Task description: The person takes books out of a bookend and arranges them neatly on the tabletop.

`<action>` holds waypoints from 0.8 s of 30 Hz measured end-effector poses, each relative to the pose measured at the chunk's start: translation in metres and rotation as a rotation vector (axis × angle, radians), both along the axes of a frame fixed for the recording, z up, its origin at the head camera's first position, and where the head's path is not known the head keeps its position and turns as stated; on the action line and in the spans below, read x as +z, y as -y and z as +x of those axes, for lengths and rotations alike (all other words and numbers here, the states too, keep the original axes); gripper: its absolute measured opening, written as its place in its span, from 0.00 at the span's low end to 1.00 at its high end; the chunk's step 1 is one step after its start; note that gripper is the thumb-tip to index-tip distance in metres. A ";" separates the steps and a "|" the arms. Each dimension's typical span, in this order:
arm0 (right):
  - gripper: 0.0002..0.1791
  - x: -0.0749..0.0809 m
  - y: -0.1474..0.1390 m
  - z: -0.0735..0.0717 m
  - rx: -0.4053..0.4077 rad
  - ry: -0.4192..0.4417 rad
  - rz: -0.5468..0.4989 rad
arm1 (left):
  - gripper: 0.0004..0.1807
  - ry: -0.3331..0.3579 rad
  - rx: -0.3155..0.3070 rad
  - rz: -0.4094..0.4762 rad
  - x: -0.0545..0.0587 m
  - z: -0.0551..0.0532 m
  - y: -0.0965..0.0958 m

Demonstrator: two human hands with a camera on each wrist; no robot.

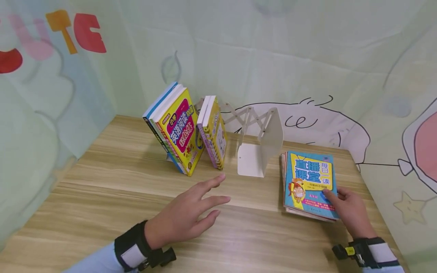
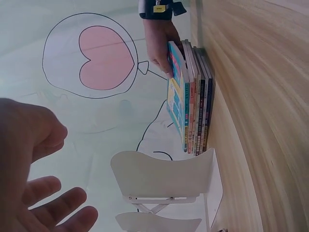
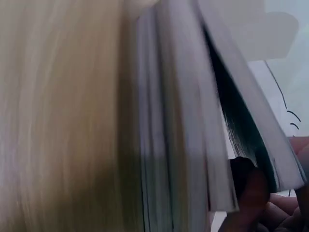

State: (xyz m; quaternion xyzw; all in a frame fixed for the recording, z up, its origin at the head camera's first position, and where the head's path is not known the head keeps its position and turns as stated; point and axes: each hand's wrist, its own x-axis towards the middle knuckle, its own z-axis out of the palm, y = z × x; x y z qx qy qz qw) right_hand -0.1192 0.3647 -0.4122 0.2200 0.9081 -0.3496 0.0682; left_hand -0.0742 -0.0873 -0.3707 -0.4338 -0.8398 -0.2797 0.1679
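Note:
At the right of the head view lies a stack of thin books, its top one a blue book with a yellow panel and a cartoon child on the cover. My right hand pinches that blue book at its near right corner, thumb on the cover and fingers below. In the right wrist view the corner of this top book is lifted, with a dark gap between it and the stack. My left hand hovers over the middle of the table, holding nothing, fingers spread and pointing right.
A white expandable bookend stands left of the stack. Large books with a yellow cover lean at its left end, next to smaller yellow books. Behind the wooden table hangs a printed cloth.

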 end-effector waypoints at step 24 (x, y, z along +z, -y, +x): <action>0.35 0.023 0.018 0.010 0.087 -0.245 0.328 | 0.26 0.041 0.085 -0.027 -0.002 -0.003 0.000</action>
